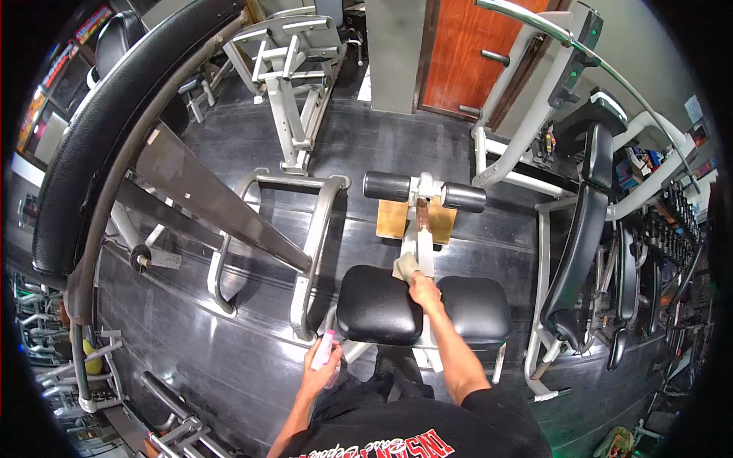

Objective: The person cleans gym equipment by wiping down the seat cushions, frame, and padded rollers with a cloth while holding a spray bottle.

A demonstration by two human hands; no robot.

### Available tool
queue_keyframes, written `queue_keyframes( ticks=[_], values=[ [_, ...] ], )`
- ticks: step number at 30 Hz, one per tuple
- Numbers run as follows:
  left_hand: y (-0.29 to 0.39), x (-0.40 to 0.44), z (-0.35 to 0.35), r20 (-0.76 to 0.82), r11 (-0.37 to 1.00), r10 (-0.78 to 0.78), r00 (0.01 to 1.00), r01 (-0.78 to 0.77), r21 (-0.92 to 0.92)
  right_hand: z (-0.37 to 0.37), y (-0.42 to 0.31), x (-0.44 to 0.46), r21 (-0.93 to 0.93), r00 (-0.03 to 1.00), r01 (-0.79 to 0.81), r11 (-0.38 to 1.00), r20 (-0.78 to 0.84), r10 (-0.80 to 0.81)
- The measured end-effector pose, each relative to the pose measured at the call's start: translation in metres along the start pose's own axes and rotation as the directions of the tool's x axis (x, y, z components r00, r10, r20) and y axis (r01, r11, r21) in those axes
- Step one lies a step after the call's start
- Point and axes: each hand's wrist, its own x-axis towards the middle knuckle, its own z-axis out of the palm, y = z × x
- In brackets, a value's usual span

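The right hand (pixel 424 291) is closed on a cloth (pixel 405 266), which is pale and crumpled. The cloth comes out from the hand on its far left side. It is at the inner far corner of the left pad (pixel 379 305) and beside the beam (pixel 425 263); whether it presses on either of them, I cannot tell. The right hand itself is above the gap between the left pad and the right pad (pixel 475 308), with its back turned up.

The left hand (pixel 321 366) is well apart from the right one, lower and closer to the body. Its fingers are closed around a bottle (pixel 324 349), which is pale with a pink top. The bottle is tilted, and its top points away from the body. This hand is near the close left corner of the left pad.

Ahead of the right hand, the beam goes to two black rollers, the left roller (pixel 387 186) and the right roller (pixel 463 198). Below them there is a wooden board (pixel 392 219). To the left of both hands stands a grey frame (pixel 317 252) on the dark floor (pixel 382 130).
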Motion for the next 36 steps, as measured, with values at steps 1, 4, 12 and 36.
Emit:
queue_keyframes(
  ticks=[1, 4, 12, 36],
  values=[
    [-0.001, 0.001, -0.001, -0.011, 1.0, 0.026, 1.0, -0.026, -0.004, 0.006, -0.014, -0.001, -0.045, 0.998, -0.043, 0.998, -0.05, 0.041],
    [0.0, -0.004, -0.003, -0.035, 0.998, 0.033, 0.999, -0.035, -0.054, 0.051, -0.071, 0.012, -0.119, 0.979, 0.174, 0.978, 0.13, -0.158],
    [-0.007, -0.003, -0.006, -0.018, 1.0, 0.022, 1.0, -0.022, -0.015, 0.059, -0.128, -0.002, -0.052, 0.815, 0.494, 0.868, 0.375, -0.442],
    [-0.012, -0.01, -0.042, 0.001, 0.998, 0.004, 1.0, -0.004, -0.063, 0.028, -0.109, -0.086, -0.003, 0.938, 0.342, 0.94, 0.064, -0.341]
  ],
)
